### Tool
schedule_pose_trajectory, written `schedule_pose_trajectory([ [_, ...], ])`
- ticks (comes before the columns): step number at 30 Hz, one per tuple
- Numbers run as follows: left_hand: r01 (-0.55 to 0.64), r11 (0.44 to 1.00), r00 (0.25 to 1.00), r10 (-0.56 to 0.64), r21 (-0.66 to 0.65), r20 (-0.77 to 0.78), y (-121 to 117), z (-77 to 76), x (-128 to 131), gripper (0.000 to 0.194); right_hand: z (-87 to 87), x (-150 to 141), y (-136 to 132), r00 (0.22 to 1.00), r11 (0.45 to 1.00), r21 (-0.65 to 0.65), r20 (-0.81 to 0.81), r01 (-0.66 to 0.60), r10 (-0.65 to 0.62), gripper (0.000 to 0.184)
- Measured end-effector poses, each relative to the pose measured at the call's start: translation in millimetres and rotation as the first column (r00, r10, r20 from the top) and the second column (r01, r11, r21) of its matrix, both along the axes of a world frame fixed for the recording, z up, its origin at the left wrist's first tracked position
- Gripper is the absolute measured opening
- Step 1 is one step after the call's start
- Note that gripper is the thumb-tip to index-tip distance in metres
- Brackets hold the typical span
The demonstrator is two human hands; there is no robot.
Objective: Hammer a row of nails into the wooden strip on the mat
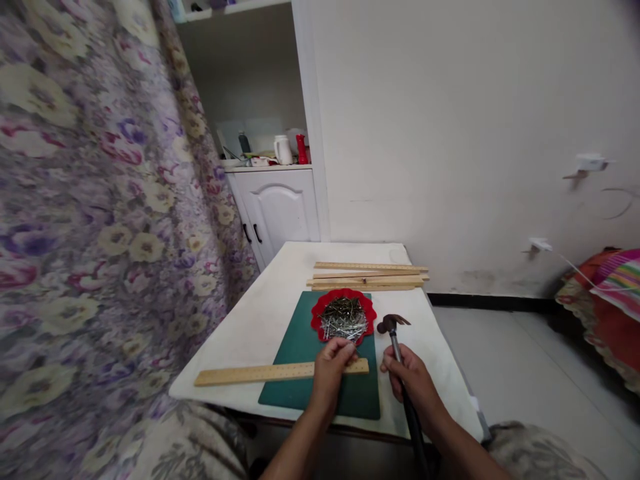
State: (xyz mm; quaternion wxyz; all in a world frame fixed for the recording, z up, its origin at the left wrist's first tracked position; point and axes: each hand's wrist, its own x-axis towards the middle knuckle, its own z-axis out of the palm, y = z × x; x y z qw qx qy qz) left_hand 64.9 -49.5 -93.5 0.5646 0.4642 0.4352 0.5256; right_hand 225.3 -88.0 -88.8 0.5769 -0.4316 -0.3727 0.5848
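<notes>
A claw hammer [395, 340] with a dark head and dark handle is gripped in my right hand [413, 380], its head pointing up and away from me over the table. My left hand [334, 363] rests over the right part of a flat wooden strip [250, 375] marked with small dots or holes. Its thumb and fingers are pinched together near the strip's right end; whatever they hold is too small to make out. Just beyond these fingertips, a red scalloped bowl [371, 313] contains many nails [344, 319], some silvery and some brownish. Beneath lies a green mat [295, 347].
Several wooden strips [367, 277] lie across the far part of the cloth-covered table [240, 340]. A floral curtain [125, 220] hangs at left, with a white cabinet [280, 203] behind. A wall [450, 133] stands beyond the table; a colourful cloth [610, 307] is at right.
</notes>
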Motion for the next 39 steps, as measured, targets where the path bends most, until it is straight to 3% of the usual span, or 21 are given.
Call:
schedule_pose_trajectory([
  [6, 0.022, 0.977, 0.931, 0.057, 0.211, -0.360, 7, -8.8, -5, 0.016, -2.9, 15, 0, 1.000, 0.999, -0.023, 0.002, -0.028, 0.028, 0.027],
  [13, 0.082, 0.948, 0.837, 0.102, 0.307, -0.537, 6, -15.0, -2, 0.016, -9.3, 9, -2, 0.994, 0.994, -0.024, 0.018, -0.110, 0.111, 0.033],
  [23, 0.104, 0.937, 0.801, 0.121, 0.334, -0.587, 7, -18.0, 0, 0.014, -5.0, 2, -1, 0.989, 0.986, -0.083, -0.020, -0.145, 0.144, 0.034],
  [39, 0.124, 0.930, 0.749, 0.140, 0.345, -0.647, 9, -20.1, 1, 0.015, 6.0, 5, -7, 0.980, 0.979, -0.068, 0.019, -0.195, 0.196, 0.034],
])
